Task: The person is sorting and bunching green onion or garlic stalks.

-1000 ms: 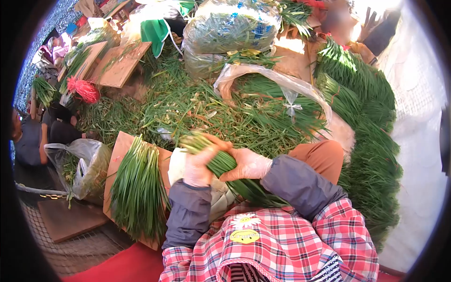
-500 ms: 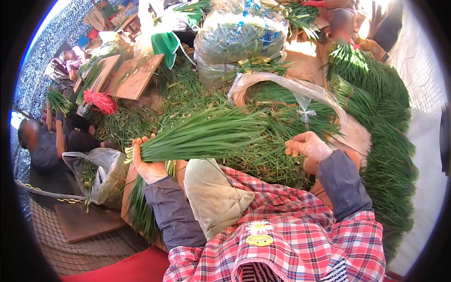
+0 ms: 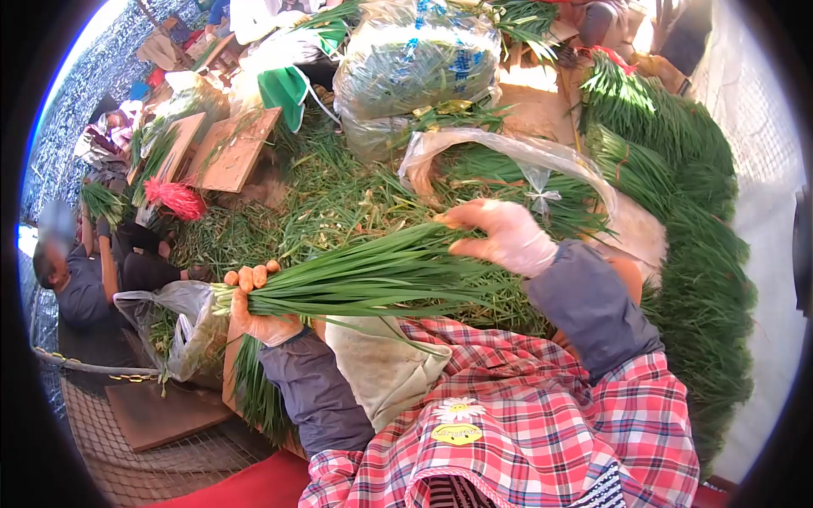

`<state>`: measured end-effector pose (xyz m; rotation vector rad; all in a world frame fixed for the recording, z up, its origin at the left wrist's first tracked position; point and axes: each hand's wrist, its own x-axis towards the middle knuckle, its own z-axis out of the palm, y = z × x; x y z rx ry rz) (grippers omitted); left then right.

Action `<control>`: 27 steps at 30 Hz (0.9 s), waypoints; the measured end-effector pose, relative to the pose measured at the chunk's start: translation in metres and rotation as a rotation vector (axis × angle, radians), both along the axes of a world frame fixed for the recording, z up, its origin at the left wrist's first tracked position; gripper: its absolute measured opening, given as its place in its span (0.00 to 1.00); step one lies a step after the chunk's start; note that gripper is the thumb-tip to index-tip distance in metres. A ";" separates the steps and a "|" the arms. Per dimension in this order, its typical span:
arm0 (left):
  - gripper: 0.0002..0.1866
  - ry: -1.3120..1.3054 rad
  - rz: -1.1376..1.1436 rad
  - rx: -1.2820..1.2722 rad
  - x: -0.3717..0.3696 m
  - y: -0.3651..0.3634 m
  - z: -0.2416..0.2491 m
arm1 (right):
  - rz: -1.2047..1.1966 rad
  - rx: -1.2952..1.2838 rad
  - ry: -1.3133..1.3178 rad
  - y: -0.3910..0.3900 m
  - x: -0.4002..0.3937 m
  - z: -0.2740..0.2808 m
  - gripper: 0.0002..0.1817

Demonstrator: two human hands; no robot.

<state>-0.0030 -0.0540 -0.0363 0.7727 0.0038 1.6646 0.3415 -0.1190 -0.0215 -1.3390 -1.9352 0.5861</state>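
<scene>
My left hand [image 3: 258,309] is closed around the pale stem end of a bunch of garlic chives [image 3: 364,275]. The long green leaves stretch to the right across my front, and a few droop over my lap. By the upper leaf tips is my right hand [image 3: 504,237], in a thin clear glove. Its thumb and forefinger are a little apart at the tips; whether a leaf is touched between them is hard to see. More garlic chives [image 3: 254,381] lie under my left forearm. A beige cloth [image 3: 381,364] covers my knee.
Loose leaves [image 3: 339,195] litter the ground ahead. A large filled plastic bag [image 3: 415,68] stands at the back. Stacked bunches [image 3: 703,279] line the right side. Left are a clear bag [image 3: 182,330], a board [image 3: 165,411], red ties [image 3: 175,199] and a seated co-worker [image 3: 85,279].
My right hand has moved left and up to the leaf tips, its fingers parting. My left hand, with the bunch, has shifted slightly left and down in view.
</scene>
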 end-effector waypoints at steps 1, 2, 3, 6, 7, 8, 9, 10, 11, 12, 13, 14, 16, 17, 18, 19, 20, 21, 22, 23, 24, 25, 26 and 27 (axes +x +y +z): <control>0.11 0.013 -0.009 0.002 0.002 0.000 0.001 | 0.024 0.080 -0.112 0.004 -0.009 -0.004 0.23; 0.11 0.024 -0.017 0.004 0.004 0.000 0.002 | 0.041 0.178 -0.119 0.007 -0.018 -0.006 0.20; 0.11 0.036 -0.025 0.006 0.006 0.000 0.002 | 0.030 0.146 -0.175 0.009 -0.026 -0.013 0.18; 0.10 0.065 -0.033 0.012 0.006 0.002 -0.002 | -0.031 0.105 0.233 0.013 -0.035 -0.031 0.09; 0.10 0.063 -0.028 -0.005 0.005 0.001 -0.004 | -0.093 -0.081 0.533 0.012 -0.033 -0.027 0.09; 0.10 0.055 -0.021 -0.019 0.005 0.000 -0.007 | -0.152 -0.268 0.825 0.011 -0.028 -0.025 0.08; 0.10 0.047 -0.012 -0.031 0.004 -0.001 -0.011 | -0.189 -0.261 0.987 0.013 -0.015 -0.030 0.09; 0.10 0.032 -0.002 -0.052 0.000 -0.002 -0.015 | -0.232 -0.256 1.152 0.011 0.003 -0.040 0.09; 0.10 0.015 0.009 -0.070 -0.006 -0.001 -0.018 | -0.203 -0.381 0.919 0.006 0.020 -0.046 0.12; 0.11 -0.002 0.022 -0.087 -0.009 0.000 -0.020 | -0.170 -0.498 0.682 0.002 0.038 -0.053 0.16; 0.11 0.032 0.077 -0.119 -0.009 0.001 -0.017 | -0.185 -0.408 0.113 -0.005 0.057 -0.074 0.21; 0.12 0.094 0.135 -0.147 -0.008 -0.001 -0.012 | -0.187 -0.293 -0.453 -0.013 0.067 -0.092 0.27; 0.13 0.201 0.268 -0.193 0.002 -0.004 0.002 | -0.354 -0.426 -0.623 -0.024 0.066 -0.050 0.33; 0.13 0.274 0.295 -0.213 0.008 -0.003 0.008 | -0.301 -0.570 -0.518 -0.027 0.059 -0.030 0.32; 0.12 0.357 0.382 -0.240 0.026 -0.011 0.018 | -0.172 -0.724 -0.209 -0.036 0.050 -0.033 0.31; 0.09 0.563 0.470 -0.199 0.050 -0.024 0.038 | 0.150 -0.866 0.240 -0.045 0.032 -0.040 0.37; 0.10 0.750 0.495 -0.090 0.064 -0.029 0.043 | 0.440 -1.131 0.687 -0.053 0.014 -0.047 0.44; 0.11 0.915 0.498 0.149 0.077 -0.033 0.040 | 0.590 -1.248 0.894 -0.061 -0.009 -0.050 0.52; 0.13 1.010 0.463 0.441 0.088 -0.034 0.034 | 0.708 -1.298 1.108 -0.068 -0.034 -0.074 0.55; 0.14 1.049 0.387 0.680 0.103 -0.042 0.028 | 0.800 -1.258 1.279 -0.070 -0.052 -0.081 0.56; 0.15 1.076 0.317 0.829 0.117 -0.052 0.023 | 0.821 -1.243 1.427 -0.072 -0.065 -0.085 0.54; 0.18 1.155 0.308 0.946 0.130 -0.067 0.018 | 0.778 -1.254 1.528 -0.072 -0.070 -0.086 0.52; 0.17 1.137 0.221 1.005 0.137 -0.076 0.018 | 0.724 -1.257 1.610 -0.069 -0.072 -0.088 0.50; 0.17 1.123 0.244 0.999 0.139 -0.084 0.011 | 0.673 -1.253 1.677 -0.067 -0.072 -0.090 0.49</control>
